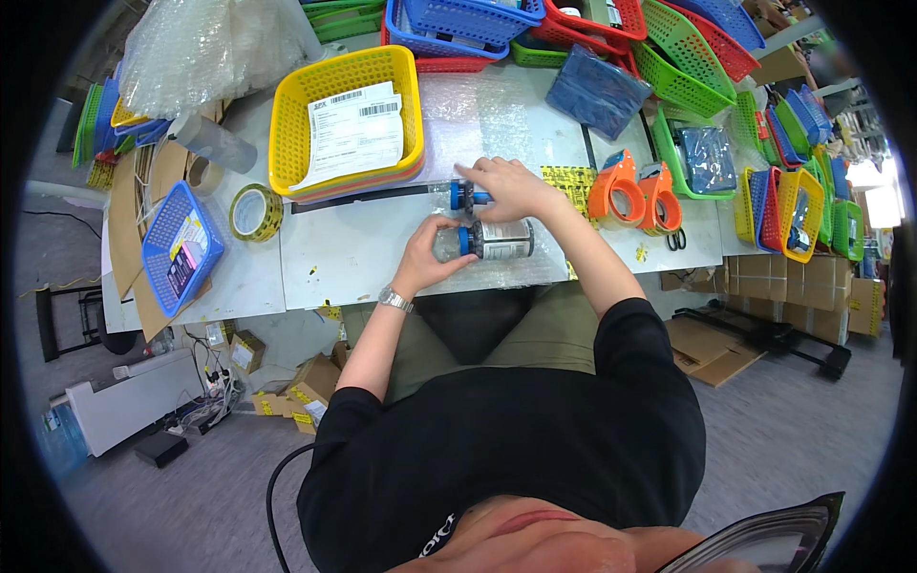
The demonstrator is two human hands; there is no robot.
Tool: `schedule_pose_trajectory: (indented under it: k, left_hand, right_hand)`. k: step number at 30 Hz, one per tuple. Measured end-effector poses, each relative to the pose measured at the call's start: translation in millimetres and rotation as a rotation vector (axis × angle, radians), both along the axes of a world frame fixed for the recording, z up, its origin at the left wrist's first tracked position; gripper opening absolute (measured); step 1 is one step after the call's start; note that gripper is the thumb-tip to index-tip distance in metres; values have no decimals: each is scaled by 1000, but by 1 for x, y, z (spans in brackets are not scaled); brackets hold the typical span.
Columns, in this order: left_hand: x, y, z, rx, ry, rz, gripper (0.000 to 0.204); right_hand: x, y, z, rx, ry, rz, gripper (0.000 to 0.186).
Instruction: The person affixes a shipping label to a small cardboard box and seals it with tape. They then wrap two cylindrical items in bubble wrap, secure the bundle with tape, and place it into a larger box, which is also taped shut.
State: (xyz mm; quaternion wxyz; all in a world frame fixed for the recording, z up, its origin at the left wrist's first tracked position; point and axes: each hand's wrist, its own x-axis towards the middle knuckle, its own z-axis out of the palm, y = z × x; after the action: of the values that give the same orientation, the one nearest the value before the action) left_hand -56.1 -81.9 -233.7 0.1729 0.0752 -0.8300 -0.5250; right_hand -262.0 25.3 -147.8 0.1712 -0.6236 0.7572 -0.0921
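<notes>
White desk (pixel 353 253) spread with bubble wrap (pixel 497 124), yellow basket (pixel 287 115) at the back. Left hand (pixel 432 253) grips a clear jar (pixel 497 239) lying sideways on the wrap; right hand (pixel 511 186), just behind, closes on a second jar (pixel 457 196).

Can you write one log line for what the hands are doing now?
left hand: holds jar | right hand: on second jar | surface: bubble wrap

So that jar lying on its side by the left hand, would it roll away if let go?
Probably: the jar is round and lies on its side, so it could roll. The bubble wrap beneath may slow it. It looks like clear, rigid plastic or glass, so possibly slippery. The left hand steadies it.
</notes>
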Motion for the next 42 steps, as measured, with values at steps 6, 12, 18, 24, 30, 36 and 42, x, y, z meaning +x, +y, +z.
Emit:
schedule_pose_trajectory:
  k: [6, 12, 18, 24, 30, 36, 42]
  left_hand:
    - [-4, 4, 8, -44, 111, 102, 77]
    - [-4, -2, 1, -192, 70, -24, 87]
    - [-4, 2, 6, -108, 69, -1, 82]
    - [-2, 4, 9, -121, 116, 25, 92]
    - [-39, 28, 62, -522, 125, -61, 104]
    - [-70, 34, 38, -751, -54, -101, 86]
    - [-72, 33, 34, -654, 3, -84, 72]
  right_hand:
    - [-15, 39, -22, -215, -251, -83, 73]
    - [-17, 55, -17, -246, -455, -104, 63]
    - [-16, 56, -22, -215, -486, -120, 72]
    - [14, 111, -34, -770, -70, -364, 73]
    - [86, 157, -62, -639, 152, -207, 48]
    - [87, 159, -85, -610, 107, -155, 23]
    - [88, 150, -80, -757, 54, -248, 18]
